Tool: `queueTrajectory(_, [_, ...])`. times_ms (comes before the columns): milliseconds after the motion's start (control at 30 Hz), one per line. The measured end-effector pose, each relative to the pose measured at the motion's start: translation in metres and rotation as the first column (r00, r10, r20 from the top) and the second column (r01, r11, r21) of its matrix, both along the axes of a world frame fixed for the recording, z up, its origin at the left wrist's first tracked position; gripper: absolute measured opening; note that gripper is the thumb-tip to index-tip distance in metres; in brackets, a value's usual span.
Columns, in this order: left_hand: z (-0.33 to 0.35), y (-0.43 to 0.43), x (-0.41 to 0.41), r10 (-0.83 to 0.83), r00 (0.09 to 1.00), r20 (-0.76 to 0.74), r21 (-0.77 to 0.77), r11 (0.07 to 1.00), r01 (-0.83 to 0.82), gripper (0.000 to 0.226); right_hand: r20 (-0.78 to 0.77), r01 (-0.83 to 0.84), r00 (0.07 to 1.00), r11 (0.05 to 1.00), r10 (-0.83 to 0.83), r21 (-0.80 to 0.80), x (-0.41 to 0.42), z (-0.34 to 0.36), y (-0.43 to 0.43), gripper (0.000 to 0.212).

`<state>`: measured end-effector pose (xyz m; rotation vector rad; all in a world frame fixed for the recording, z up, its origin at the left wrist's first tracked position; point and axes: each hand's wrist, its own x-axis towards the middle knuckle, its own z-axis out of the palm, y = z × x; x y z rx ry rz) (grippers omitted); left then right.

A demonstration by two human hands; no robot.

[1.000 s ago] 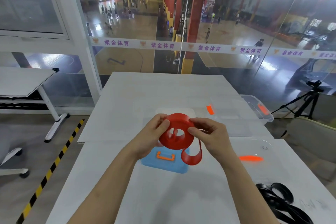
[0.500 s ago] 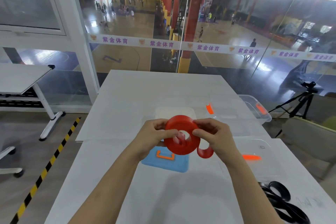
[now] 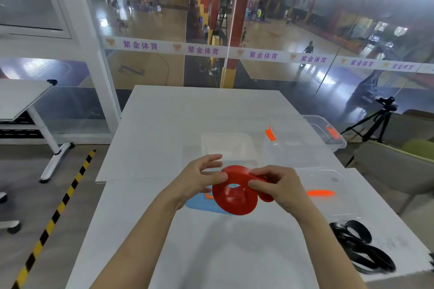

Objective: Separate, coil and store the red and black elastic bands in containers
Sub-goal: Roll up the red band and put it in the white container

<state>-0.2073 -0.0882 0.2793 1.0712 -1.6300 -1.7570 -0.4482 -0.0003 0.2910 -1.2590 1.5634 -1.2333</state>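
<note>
Red band (image 3: 234,197) nearly coiled, held in both hands above the surface (image 3: 211,253).

Left hand (image 3: 199,180) pinches the coil's rim between thumb and forefinger, the other fingers spread loose; right hand (image 3: 279,186) clenches the opposite edge, thumb pressing the last short tail flat, likely so the roll cannot spring open. Black bands (image 3: 361,251) lie tangled at the near right, untouched. Clear tubs (image 3: 338,141) wait beyond the hands, probably kept near for a short drop.
</note>
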Motion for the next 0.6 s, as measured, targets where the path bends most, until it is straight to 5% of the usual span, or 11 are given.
queueTrajectory(233, [-0.007, -0.005, -0.004, -0.183, 0.976, 0.119, -0.021, 0.982, 0.187, 0.024, 0.012, -0.109, 0.994, 0.99, 0.108, 0.088, 0.005, -0.014, -0.009, 0.022])
queueTrajectory(400, [-0.021, -0.019, -0.017, -0.003, 1.0, -0.027, 0.03, 1.0, 0.004, 0.02, 0.102, 0.047, 0.994, 0.998, -0.043, -0.037, -0.007, -0.03, -0.042, 0.02])
queueTrajectory(600, [-0.034, -0.054, -0.047, 0.224, 0.968, -0.113, 0.156, 0.966, -0.205, 0.022, -0.009, 0.03, 0.999, 0.993, -0.031, -0.116, -0.046, -0.063, -0.096, 0.025])
